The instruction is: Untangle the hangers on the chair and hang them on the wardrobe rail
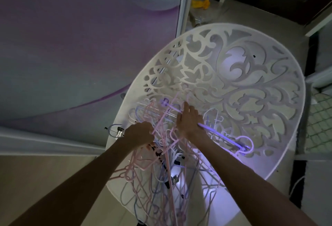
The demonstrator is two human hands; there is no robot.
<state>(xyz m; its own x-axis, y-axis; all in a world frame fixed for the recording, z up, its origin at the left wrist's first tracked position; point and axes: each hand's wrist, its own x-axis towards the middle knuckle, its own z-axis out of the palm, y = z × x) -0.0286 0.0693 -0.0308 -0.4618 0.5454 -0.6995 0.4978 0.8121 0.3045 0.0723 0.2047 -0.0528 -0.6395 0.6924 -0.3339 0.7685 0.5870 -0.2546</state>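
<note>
Both forearms reach in from six o'clock, straight into the tangle of hangers (161, 163) heaped on the white fretwork chair (251, 75). Left hand (139, 134), at nine o'clock of the pile, has its fingers curled tight round a pink hanger strand. Right hand (189, 119), at the pile's twelve o'clock, is wrapped over a lilac bar hanger (224, 137) that runs off toward four o'clock. These look thin, light and springy, so hooks will likely snag on neighbours. Best bet, I'd say: take one by the neck under its hook and ease it free, not yank. A clip hanger (116, 130) pokes over the chair's edge at nine o'clock. No wardrobe rail in sight.
</note>
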